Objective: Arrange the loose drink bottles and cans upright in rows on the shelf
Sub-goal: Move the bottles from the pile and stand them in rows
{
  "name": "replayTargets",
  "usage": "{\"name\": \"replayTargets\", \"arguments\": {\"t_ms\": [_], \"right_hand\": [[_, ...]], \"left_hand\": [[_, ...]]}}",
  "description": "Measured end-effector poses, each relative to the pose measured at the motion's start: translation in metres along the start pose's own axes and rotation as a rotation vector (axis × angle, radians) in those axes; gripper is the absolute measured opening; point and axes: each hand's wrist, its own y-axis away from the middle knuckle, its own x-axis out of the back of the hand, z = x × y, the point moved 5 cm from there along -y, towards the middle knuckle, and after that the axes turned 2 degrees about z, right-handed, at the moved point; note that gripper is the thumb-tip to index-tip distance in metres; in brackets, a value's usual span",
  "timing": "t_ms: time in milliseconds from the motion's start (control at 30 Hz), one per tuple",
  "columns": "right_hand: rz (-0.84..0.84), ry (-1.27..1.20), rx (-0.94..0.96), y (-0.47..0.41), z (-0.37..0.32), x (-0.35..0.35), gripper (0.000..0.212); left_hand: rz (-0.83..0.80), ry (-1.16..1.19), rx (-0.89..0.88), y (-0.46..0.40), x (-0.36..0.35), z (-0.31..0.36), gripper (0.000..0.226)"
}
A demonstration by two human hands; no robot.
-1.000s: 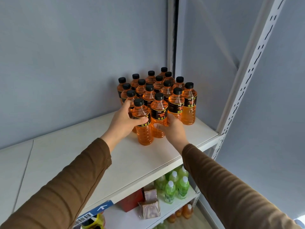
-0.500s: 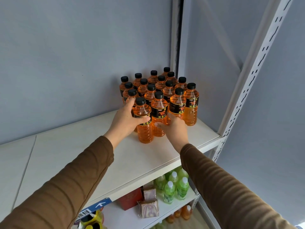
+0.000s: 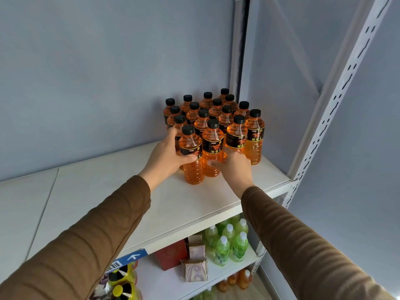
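Observation:
Several orange drink bottles with black caps and black labels stand upright in rows (image 3: 216,118) at the right end of the white shelf (image 3: 104,191). My left hand (image 3: 166,156) wraps the front-left bottle (image 3: 191,156), thumb across its front. My right hand (image 3: 234,167) presses against the lower part of the neighbouring front bottle (image 3: 213,152), fingers around its base. Both front bottles stand on the shelf board, upright, touching the block behind them. The rightmost front bottle (image 3: 254,137) stands free of both hands.
A grey wall backs the shelf. A white perforated upright (image 3: 337,92) rises at the right corner. On the lower shelf stand green bottles (image 3: 230,241), a red box (image 3: 172,254) and small packets (image 3: 195,269). Yellow-capped bottles (image 3: 121,282) sit lower left.
The two front bottles have been pushed back a little, closer against the rows behind. Both hands stayed on them, sliding forward with the bottles.

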Motion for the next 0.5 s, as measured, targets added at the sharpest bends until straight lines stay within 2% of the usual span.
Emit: {"name": "replayTargets", "arguments": {"t_ms": [167, 333, 500], "right_hand": [[0.017, -0.022, -0.018, 0.008, 0.005, 0.007, 0.052], [-0.022, 0.159, 0.091, 0.025, 0.002, 0.005, 0.036], [-0.013, 0.237, 0.251, 0.048, -0.014, 0.004, 0.028]], "left_hand": [[0.000, -0.073, 0.019, 0.017, -0.002, -0.012, 0.067], [-0.028, -0.371, 0.009, 0.036, 0.005, -0.021, 0.084], [-0.129, -0.651, -0.004, 0.059, 0.012, -0.034, 0.083]]}}
